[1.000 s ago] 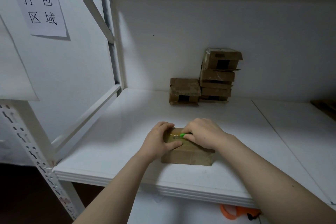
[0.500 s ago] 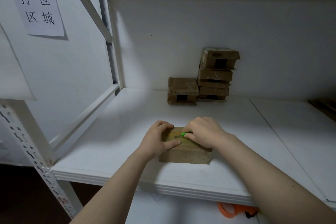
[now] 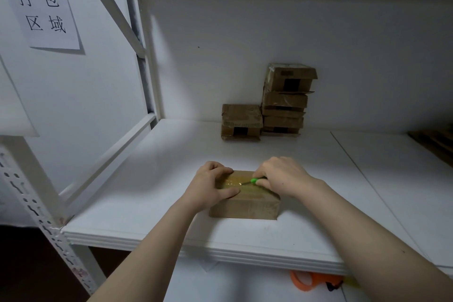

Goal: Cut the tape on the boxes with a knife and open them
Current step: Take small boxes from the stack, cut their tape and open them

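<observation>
front box [image 3: 245,206]: brown cardboard, closed, flat near shelf [image 3: 159,191] front | tape [image 3: 232,182]: glossy, along its top | knife [image 3: 253,180]: green, tip on tape | single box [image 3: 241,121] beside three-box stack [image 3: 285,100]: at back

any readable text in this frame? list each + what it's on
"寄件 / 打包 / 区域": three rows on the white paper sheet on the left wall; the top row is clipped by the frame edge.
back boxes: dark patches and tape, nothing legible.
near box: no text visible.
</observation>
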